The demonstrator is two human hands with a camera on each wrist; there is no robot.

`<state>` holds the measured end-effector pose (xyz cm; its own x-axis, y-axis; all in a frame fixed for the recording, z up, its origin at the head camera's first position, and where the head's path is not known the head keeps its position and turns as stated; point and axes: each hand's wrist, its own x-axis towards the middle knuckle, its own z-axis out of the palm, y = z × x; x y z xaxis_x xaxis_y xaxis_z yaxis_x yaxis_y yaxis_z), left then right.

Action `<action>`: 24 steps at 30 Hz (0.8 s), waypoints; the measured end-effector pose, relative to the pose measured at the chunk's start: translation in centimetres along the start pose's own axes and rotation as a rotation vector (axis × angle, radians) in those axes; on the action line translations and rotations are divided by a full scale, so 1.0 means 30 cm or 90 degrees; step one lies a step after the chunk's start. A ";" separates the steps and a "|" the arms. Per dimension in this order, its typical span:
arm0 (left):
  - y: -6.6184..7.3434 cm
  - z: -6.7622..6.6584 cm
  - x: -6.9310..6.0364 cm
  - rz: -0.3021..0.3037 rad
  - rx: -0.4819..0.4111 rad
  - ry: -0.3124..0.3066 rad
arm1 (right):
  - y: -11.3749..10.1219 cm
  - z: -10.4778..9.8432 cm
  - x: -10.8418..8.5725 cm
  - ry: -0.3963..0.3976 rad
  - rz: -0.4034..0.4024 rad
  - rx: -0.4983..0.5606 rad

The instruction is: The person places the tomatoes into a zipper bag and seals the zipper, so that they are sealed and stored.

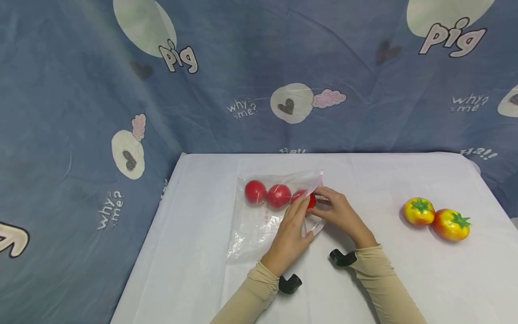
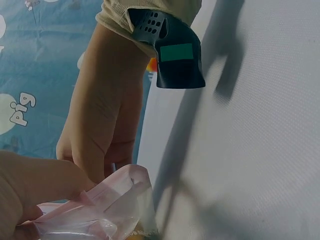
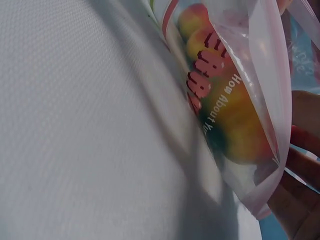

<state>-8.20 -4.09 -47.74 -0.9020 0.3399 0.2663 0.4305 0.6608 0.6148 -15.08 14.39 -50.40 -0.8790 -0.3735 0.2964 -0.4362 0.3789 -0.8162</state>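
A clear zip bag (image 1: 252, 229) lies on the table with two red tomatoes (image 1: 278, 196) inside. At its opening is a third red tomato (image 1: 298, 195), partly covered by plastic and fingers. My right hand (image 1: 341, 213) grips this tomato at the bag's mouth. My left hand (image 1: 288, 234) lies over the near side of the opening and pinches the bag's edge; in the left wrist view its thumb (image 2: 50, 182) presses the pinkish rim. In the right wrist view, yellow-red tomatoes (image 3: 240, 125) show through the printed plastic, and the right hand's fingers (image 3: 300, 200) are partly behind the rim.
Two yellow-red tomatoes with green tops, one rounder (image 1: 418, 211) and one larger (image 1: 451, 225), sit side by side on the right of the white-covered table (image 1: 182, 270). A blue printed cloth (image 1: 226, 58) hangs behind and to the left. Dark wrist mounts (image 1: 343, 258) sit at both sleeves.
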 end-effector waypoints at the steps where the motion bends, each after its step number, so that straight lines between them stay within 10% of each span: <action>1: 0.000 0.000 0.000 0.002 0.003 0.000 | -0.002 0.000 0.002 -0.001 0.003 0.003; 24: 0.006 0.011 -0.007 0.012 -0.008 0.004 | 0.006 0.028 0.068 -0.020 0.043 0.028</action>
<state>-7.94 -3.83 -47.93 -0.8942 0.3473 0.2824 0.4464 0.6464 0.6187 -16.78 12.99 -50.36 -0.8995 -0.3749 0.2243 -0.3663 0.3674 -0.8549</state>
